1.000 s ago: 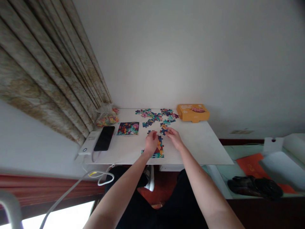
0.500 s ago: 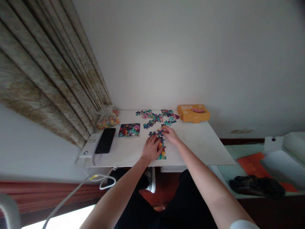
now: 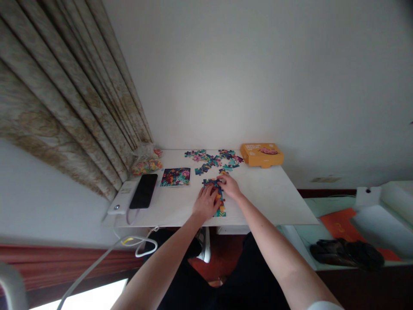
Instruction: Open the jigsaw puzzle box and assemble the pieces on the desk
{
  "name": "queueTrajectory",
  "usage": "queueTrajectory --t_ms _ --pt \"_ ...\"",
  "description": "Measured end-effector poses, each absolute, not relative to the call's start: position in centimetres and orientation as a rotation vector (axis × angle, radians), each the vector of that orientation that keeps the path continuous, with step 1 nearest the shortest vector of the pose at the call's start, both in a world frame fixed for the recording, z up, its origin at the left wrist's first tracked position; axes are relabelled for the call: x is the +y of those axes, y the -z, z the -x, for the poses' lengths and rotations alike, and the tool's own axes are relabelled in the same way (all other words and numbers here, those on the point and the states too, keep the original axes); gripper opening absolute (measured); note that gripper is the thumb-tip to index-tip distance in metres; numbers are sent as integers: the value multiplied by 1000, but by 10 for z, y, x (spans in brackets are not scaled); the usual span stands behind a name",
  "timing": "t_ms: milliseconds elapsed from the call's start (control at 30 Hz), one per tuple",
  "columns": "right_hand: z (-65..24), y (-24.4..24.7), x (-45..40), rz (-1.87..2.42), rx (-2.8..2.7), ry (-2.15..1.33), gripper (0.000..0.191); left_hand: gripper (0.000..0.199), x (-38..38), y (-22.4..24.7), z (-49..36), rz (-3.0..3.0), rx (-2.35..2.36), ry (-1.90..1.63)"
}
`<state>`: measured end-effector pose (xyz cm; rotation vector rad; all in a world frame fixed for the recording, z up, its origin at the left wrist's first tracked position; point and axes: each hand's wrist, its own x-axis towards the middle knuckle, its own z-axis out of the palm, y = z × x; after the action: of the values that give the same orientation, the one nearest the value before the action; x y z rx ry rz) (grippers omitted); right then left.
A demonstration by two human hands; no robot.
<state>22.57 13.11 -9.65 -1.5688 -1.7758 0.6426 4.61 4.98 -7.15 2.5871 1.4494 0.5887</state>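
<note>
A partly joined jigsaw puzzle [image 3: 222, 210] lies near the front edge of the white table. My left hand [image 3: 205, 204] rests on it with fingers spread, covering part of its left side. At the puzzle's upper right corner, my right hand [image 3: 230, 186] has its fingertips closed on a puzzle piece [image 3: 220, 181], which touches the joined part; the fingers partly hide it. Just beyond that hand lies a loose piece [image 3: 223, 171]. Farther back are several loose puzzle pieces [image 3: 211, 161] in a scattered group. Left of the hands is a printed picture card [image 3: 175, 177] with a colourful floral design.
A yellow puzzle box [image 3: 262, 155] stands at the back right of the table [image 3: 271, 198]. On the left are a black phone [image 3: 143, 191], a white box [image 3: 120, 199] and a plastic bag of colourful pieces [image 3: 146, 164]. A white cable [image 3: 97, 261] hangs at the lower left.
My right hand has brought the puzzle piece slightly down and left, against the top of the joined part. My left hand stays on the puzzle.
</note>
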Motion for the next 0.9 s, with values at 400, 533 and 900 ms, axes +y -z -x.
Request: queueTrajectory --t_ms 400,533,900 --pt "-221 92 111 1489 -1700 -561 21 45 52 79 -45 -2591 1430 -513" --pt "-225 92 98 1414 -1821 -461 25 44 51 77 -46 -2604 1446 -509" --pt "-220 87 80 1549 -2081 -202 27 45 51 82 -47 -2605 1458 -540"
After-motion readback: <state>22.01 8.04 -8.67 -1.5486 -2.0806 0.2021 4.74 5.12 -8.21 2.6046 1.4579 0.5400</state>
